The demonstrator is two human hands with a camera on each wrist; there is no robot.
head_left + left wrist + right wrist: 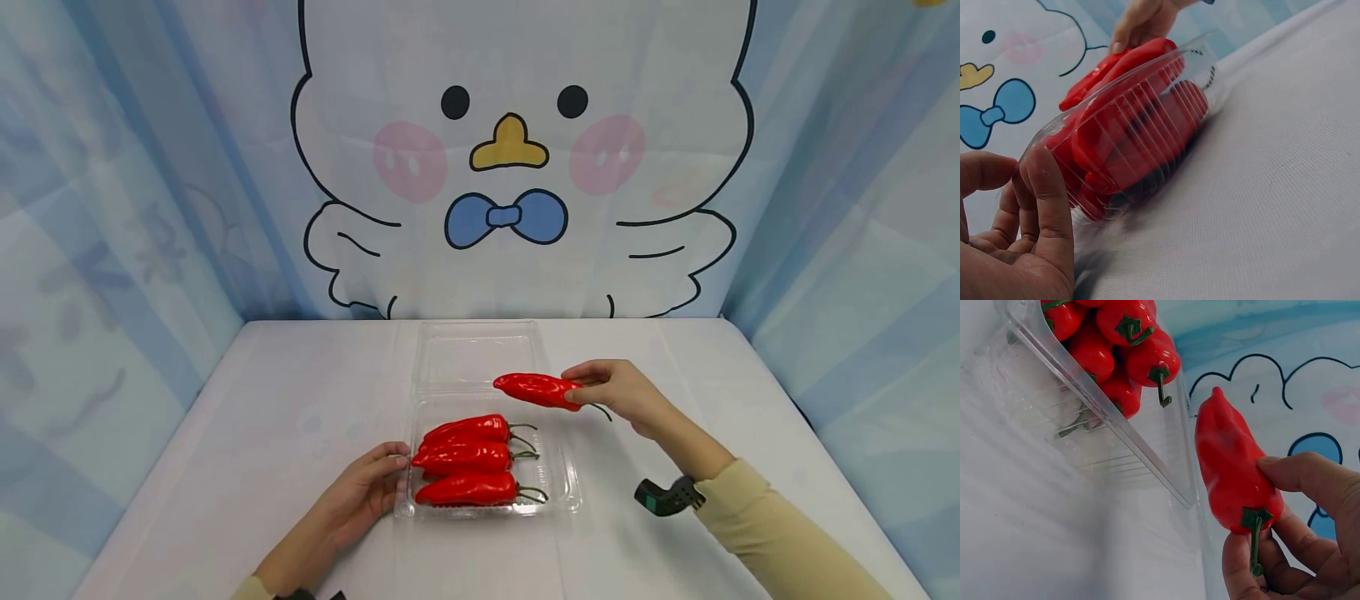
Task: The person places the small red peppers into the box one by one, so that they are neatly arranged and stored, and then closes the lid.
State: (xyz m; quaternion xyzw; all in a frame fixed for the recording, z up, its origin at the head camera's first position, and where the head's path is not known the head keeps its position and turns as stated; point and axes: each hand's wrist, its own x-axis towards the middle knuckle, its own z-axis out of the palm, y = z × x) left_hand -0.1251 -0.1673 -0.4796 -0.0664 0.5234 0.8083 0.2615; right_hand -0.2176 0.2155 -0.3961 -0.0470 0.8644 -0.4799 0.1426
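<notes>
My right hand (pixel 611 392) holds a red chili pepper (pixel 534 390) near its stem end, thumb on one side and fingers on the other. In the right wrist view that pepper (pixel 1235 469) points up, its green stem hanging down. It is above the back right part of a clear plastic clamshell box (pixel 561 492). Several red peppers (pixel 465 490) lie stacked in the box, stems to the right. At the box's left side, my left hand (pixel 372 492) pinches the rim between thumb and fingers, seen closely in the left wrist view (pixel 1029 219).
The box's clear lid (pixel 480 354) lies folded back, reaching the far edge of the white table (pixel 300 417). A curtain with a cartoon bird (pixel 510 267) hangs behind the table, and blue curtains (pixel 112 208) stand at both sides.
</notes>
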